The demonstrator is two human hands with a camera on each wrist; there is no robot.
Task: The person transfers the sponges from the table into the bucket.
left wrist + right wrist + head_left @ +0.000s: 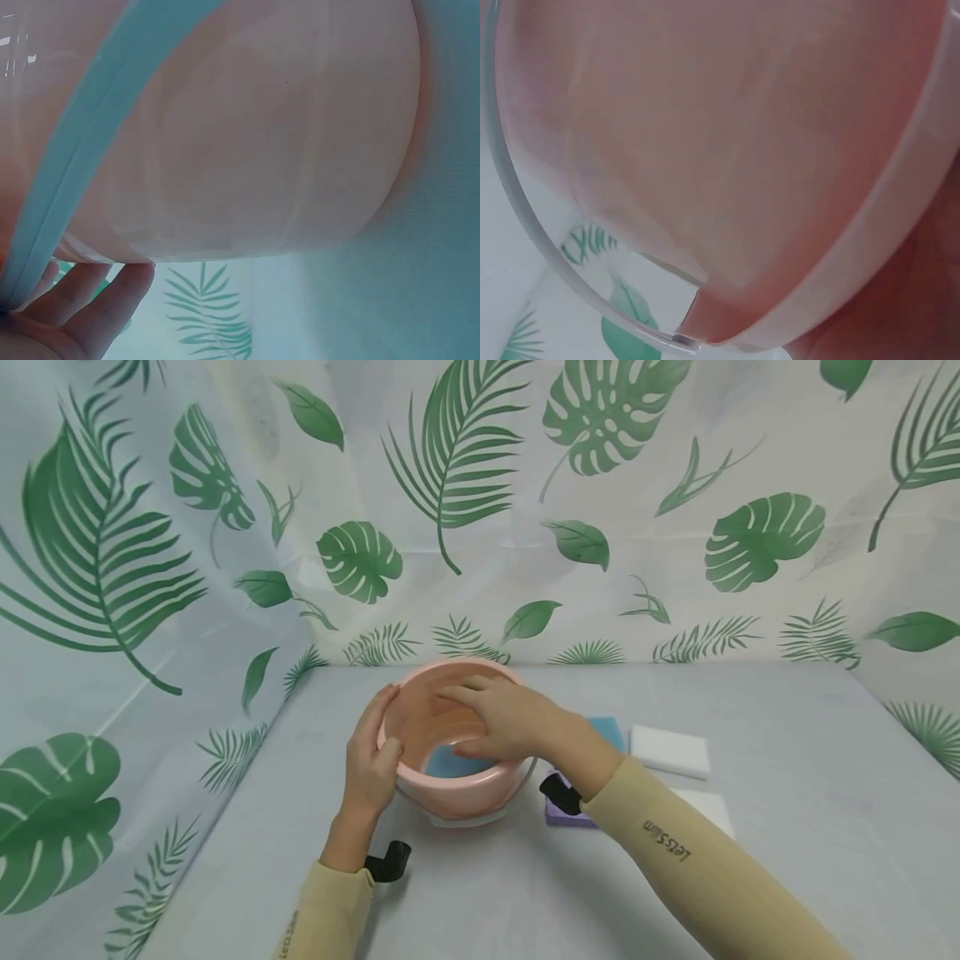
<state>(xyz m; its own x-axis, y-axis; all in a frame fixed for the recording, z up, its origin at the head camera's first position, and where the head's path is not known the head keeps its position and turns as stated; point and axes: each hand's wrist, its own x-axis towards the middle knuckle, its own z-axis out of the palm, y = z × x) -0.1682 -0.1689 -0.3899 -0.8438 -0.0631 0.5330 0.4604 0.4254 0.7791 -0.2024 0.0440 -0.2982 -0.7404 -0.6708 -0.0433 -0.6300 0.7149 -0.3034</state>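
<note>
A pink bucket (pixel 465 797) stands on the table, its mouth tipped a little toward me in the head view. My left hand (pixel 371 768) grips the rim on the left side, thumb at the near edge. Over the opening, my right hand (pixel 506 718) reaches inside with loosely spread fingers and nothing visible in them. A flat blue piece (pixel 450 764) lies at the bottom, partly covered by that hand. The left wrist view has the bucket's outer wall (pixel 247 135) and pale handle (pixel 82 150); the right wrist view also shows the handle (pixel 532 217).
Right of the bucket lie a blue sponge-like block (pixel 609 731), a purple block (pixel 562 814) and two white blocks, one farther back (pixel 669 752) and one nearer (pixel 708 806). My right forearm partly covers them. Leaf-printed sheeting (pixel 465 543) rises behind and beside the table.
</note>
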